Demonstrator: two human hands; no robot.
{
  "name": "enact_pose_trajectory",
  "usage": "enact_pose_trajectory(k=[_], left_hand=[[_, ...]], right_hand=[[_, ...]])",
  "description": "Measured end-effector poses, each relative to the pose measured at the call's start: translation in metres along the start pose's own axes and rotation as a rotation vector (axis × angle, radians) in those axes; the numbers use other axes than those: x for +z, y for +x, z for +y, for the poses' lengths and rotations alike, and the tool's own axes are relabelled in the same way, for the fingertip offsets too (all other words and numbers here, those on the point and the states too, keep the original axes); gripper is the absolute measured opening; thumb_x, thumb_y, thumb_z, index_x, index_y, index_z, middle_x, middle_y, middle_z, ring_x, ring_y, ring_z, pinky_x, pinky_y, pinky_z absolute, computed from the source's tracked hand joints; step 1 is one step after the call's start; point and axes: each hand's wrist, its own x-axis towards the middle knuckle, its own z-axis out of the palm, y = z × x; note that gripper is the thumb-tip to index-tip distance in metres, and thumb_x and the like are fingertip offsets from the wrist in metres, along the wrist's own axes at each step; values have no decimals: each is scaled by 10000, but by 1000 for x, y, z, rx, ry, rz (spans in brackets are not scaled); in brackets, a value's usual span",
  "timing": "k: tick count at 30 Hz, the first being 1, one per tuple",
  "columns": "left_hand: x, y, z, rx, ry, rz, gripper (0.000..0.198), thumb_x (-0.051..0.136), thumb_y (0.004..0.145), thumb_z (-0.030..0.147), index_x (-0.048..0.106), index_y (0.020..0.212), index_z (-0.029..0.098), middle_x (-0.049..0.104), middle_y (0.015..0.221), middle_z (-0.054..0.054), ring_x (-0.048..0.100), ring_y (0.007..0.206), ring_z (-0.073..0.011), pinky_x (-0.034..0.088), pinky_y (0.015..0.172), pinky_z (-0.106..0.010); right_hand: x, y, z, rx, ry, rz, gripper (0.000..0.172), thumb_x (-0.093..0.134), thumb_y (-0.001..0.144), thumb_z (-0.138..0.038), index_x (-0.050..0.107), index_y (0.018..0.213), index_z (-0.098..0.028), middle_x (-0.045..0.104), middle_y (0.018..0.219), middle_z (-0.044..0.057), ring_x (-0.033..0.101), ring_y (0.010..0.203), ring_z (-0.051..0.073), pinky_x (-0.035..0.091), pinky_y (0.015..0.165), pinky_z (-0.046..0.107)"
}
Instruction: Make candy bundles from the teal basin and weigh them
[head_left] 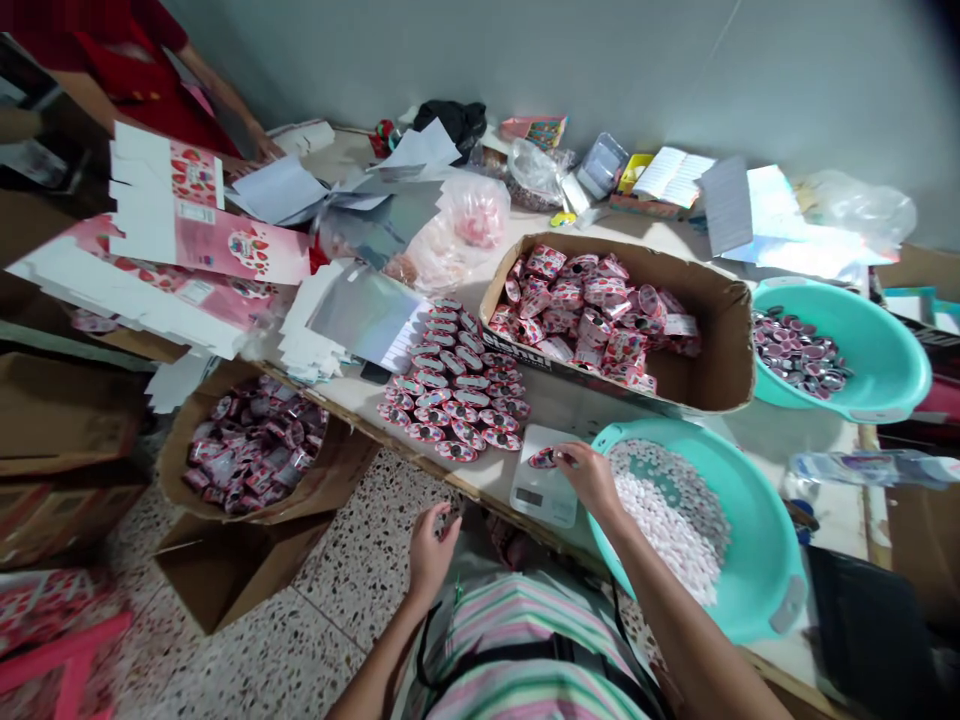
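On a white digital scale (534, 505) at the table's front edge is a small strawberry-printed pack (541, 458) with an oval end facing up. The fingers of my right hand (589, 475) are pinched at its right end. My left hand (433, 548) hangs in front of the table edge, fingers loosely curled and apart, with nothing in it. Left of the scale, several rows of similar packs (457, 390) stand close together. Below my right forearm, a turquoise basin (765, 600) contains many small white pieces (667, 530), partly hidden by the arm.
Behind the scale stands a cardboard box (720, 370) of printed packs. Another turquoise basin (892, 350) has small dark-and-pink pieces. A floor-side carton (176, 460) contains more packs. Flat printed cartons (247, 245) lie left, near another person's hand (262, 145). A plastic bottle (870, 467) lies right.
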Motion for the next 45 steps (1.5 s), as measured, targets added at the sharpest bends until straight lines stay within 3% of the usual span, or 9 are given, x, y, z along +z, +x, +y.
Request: enact_pose_trajectory(k=[6, 12, 18, 23, 27, 32, 37, 45], left_hand=[[0, 5, 1, -4, -16, -13, 245, 584, 793, 335, 606, 996, 199, 675, 961, -67, 632, 946, -224, 507, 875, -398], [-4, 14, 5, 8, -9, -23, 250, 581, 794, 345, 605, 997, 199, 668, 968, -73, 619, 954, -226, 489, 896, -410], [2, 20, 15, 62, -9, -47, 261, 592, 781, 352, 613, 990, 197, 679, 956, -73, 632, 936, -224, 500, 877, -400], [8, 20, 27, 101, 10, -85, 263, 593, 781, 346, 616, 995, 194, 682, 956, -73, 638, 922, -221, 501, 870, -399], [12, 18, 36, 133, 14, -90, 261, 593, 778, 348, 619, 987, 194, 679, 938, -76, 634, 920, -229, 503, 869, -410], [19, 15, 44, 178, 11, -84, 272, 600, 771, 372, 626, 970, 189, 683, 918, -81, 639, 897, -232, 506, 863, -414], [24, 10, 45, 190, 7, -86, 269, 599, 780, 370, 624, 978, 191, 674, 929, -78, 632, 910, -228, 504, 869, -408], [14, 5, 34, 152, 23, -55, 253, 591, 790, 365, 620, 972, 192, 669, 932, -73, 625, 908, -222, 512, 850, -400]], right_hand=[[-5, 1, 1, -42, -16, 41, 272, 495, 822, -358, 708, 855, -191, 689, 915, 85, 633, 787, 205, 507, 752, 330], [-35, -11, -1, -43, -44, 195, 298, 486, 861, -400, 698, 893, -194, 688, 909, 76, 625, 732, 182, 508, 708, 309], [-69, -47, 21, 107, -68, 327, 353, 475, 868, -460, 694, 941, -193, 696, 947, 79, 637, 779, 196, 503, 723, 318], [-80, -79, 46, 279, 19, 396, 438, 525, 824, -533, 666, 1035, -175, 700, 910, 92, 644, 727, 197, 512, 711, 324], [-87, -93, 49, 305, 56, 437, 427, 563, 795, -559, 673, 945, -175, 698, 864, 78, 640, 706, 187, 510, 698, 309], [-91, -94, 41, 267, 56, 410, 419, 574, 783, -583, 680, 860, -186, 692, 764, 54, 623, 647, 177, 488, 639, 290], [-89, -87, 38, 193, 50, 391, 396, 553, 809, -568, 688, 841, -197, 692, 789, 51, 605, 645, 170, 471, 637, 287], [-79, -69, 29, 64, -16, 319, 350, 463, 890, -459, 687, 933, -194, 668, 873, 61, 573, 659, 153, 460, 641, 283]])
